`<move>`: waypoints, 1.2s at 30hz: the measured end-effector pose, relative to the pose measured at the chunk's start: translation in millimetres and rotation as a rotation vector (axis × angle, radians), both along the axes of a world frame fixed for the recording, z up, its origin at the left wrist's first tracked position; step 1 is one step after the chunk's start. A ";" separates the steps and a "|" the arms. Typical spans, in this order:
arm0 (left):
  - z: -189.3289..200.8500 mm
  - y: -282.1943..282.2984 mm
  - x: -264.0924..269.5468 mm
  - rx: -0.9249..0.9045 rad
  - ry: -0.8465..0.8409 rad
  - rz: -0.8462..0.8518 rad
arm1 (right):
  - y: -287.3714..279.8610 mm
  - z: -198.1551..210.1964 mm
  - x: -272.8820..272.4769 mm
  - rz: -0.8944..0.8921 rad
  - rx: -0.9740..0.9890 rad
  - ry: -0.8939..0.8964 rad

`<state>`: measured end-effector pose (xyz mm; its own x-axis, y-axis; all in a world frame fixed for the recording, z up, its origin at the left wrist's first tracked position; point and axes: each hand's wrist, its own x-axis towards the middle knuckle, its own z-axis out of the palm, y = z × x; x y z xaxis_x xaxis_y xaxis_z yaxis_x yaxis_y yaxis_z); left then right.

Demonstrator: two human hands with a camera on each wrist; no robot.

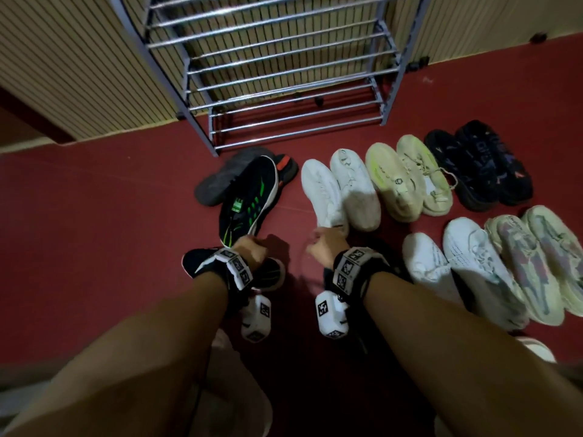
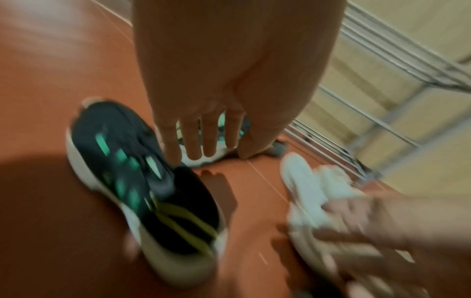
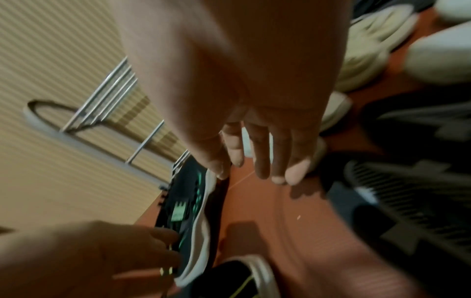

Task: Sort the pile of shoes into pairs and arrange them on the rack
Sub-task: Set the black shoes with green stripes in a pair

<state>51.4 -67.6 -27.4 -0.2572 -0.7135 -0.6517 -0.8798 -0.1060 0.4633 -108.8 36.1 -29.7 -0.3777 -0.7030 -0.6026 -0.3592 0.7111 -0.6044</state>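
A black shoe with a green-marked sole (image 1: 249, 197) lies tipped on its side on the red floor in front of the metal rack (image 1: 284, 89). My left hand (image 1: 249, 247) hovers at its heel, fingers straight and holding nothing (image 2: 219, 155). Its mate, a black and green shoe (image 2: 142, 181), lies under my left wrist (image 1: 202, 263). Beside the heel of a white pair (image 1: 340, 190), my right hand (image 1: 325, 244) hangs over bare floor with straight, empty fingers (image 3: 252, 173).
A grey shoe (image 1: 220, 181) lies behind the tipped one. Pairs stand in rows to the right: yellowish (image 1: 407, 178), black (image 1: 479, 165), white (image 1: 451, 269) and cream-pink (image 1: 536, 263). A dark patterned shoe (image 3: 407, 201) sits under my right wrist. The rack's shelves hold no shoes.
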 end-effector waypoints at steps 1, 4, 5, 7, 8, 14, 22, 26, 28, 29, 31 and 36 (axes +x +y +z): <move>2.2 -10.3 7.0 -0.003 -0.006 0.033 | -9.9 -5.6 8.2 0.019 0.001 -0.010; -6.8 -44.0 31.4 -0.101 -0.036 0.158 | -25.6 -21.6 27.1 0.028 0.015 -0.017; -9.2 -51.2 37.6 -0.114 -0.055 0.205 | -28.6 -27.1 32.6 0.027 0.030 -0.018; -21.4 -67.2 50.2 -0.112 -0.109 0.270 | -35.0 -40.4 43.3 0.047 0.068 -0.012; -29.1 -75.4 56.6 -0.111 -0.113 0.295 | -38.4 -46.5 48.5 0.067 0.085 -0.011; -54.2 -97.1 59.7 0.009 0.035 0.335 | -46.8 -66.9 62.3 0.112 0.132 -0.010; -71.3 -99.8 45.0 -0.024 0.020 0.258 | -59.6 -75.5 67.6 0.095 0.160 -0.028; -76.2 -97.9 44.0 -0.033 -0.046 0.250 | -58.4 -79.5 66.9 0.096 0.187 -0.046; -76.3 -96.0 42.7 -0.039 -0.061 0.243 | -56.1 -81.4 65.7 0.096 0.200 -0.063; -76.2 -95.4 42.1 -0.043 -0.058 0.248 | -55.2 -82.3 65.1 0.089 0.201 -0.078; -73.6 -93.9 40.9 -0.041 -0.034 0.281 | -53.7 -82.0 65.8 0.090 0.212 -0.107; -45.3 -89.6 39.7 -0.068 0.034 0.353 | -53.4 -69.2 71.9 0.050 0.150 -0.217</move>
<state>91.1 -157.2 -72.7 -0.0083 -0.8037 -0.5949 -0.7785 -0.3682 0.5083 -36.9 -17.2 -98.9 -0.1957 -0.6140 -0.7647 -0.2693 0.7834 -0.5601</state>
